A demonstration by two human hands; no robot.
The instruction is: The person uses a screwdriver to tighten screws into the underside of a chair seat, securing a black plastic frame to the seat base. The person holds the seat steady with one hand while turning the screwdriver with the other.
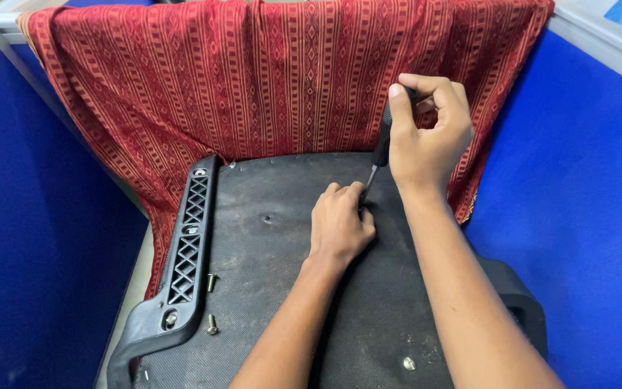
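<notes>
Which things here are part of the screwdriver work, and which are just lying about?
In use: black-handled screwdriver, right hand, left hand, black fabric-covered seat underside.

Lying about: two loose metal screws, black plastic lattice armrest bracket, red patterned cloth, blue partition.

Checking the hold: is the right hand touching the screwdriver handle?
Touching. The head view shows the right hand wrapped around the black screwdriver handle.

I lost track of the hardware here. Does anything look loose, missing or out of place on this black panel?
Two screws lie loose on the black panel beside the left bracket. An empty hole shows near the middle. Otherwise nothing stands out.
</notes>
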